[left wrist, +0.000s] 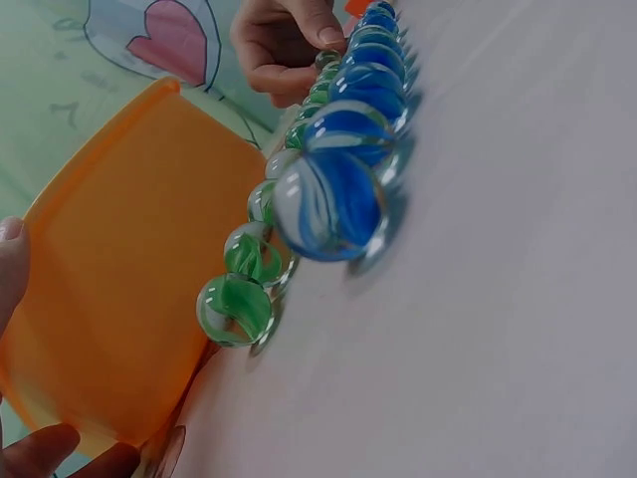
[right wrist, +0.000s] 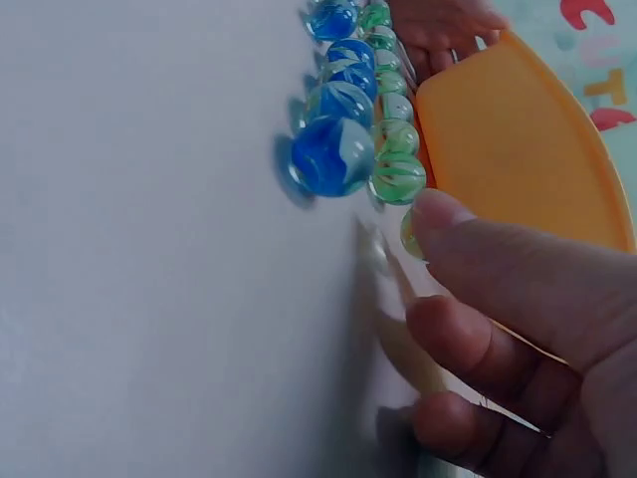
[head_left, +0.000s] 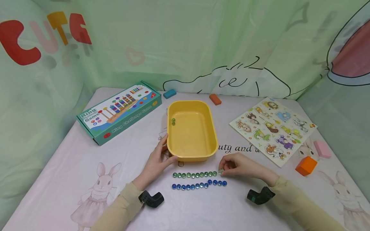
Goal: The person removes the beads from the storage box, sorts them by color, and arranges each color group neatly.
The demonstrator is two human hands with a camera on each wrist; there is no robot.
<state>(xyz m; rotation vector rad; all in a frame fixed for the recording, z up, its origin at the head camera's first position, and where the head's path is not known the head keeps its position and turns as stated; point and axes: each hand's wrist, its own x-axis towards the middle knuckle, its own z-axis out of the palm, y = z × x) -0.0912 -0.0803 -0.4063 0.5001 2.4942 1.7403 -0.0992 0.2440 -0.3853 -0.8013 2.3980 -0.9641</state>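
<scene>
A yellow plastic tub (head_left: 192, 158) stands mid-table, with two green marbles (head_left: 173, 121) inside near its left wall. My left hand (head_left: 154, 165) holds the tub's near left corner, thumb on the front and fingers along the side. In front of the tub runs a row of green marbles (head_left: 197, 175). My right hand (head_left: 241, 166) pinches a green marble (right wrist: 410, 235) at that row's right end, partly covered by the thumb. Nearer to me lies a row of blue marbles (head_left: 193, 186), its right part stepped slightly away from me.
A green Ring Challenge Game box (head_left: 127, 112) lies at the back left. Blue (head_left: 169, 93) and orange-red (head_left: 215, 99) blocks sit behind the tub. At right are an animal puzzle board (head_left: 273, 130), a pink block (head_left: 322, 149) and an orange block (head_left: 305, 166).
</scene>
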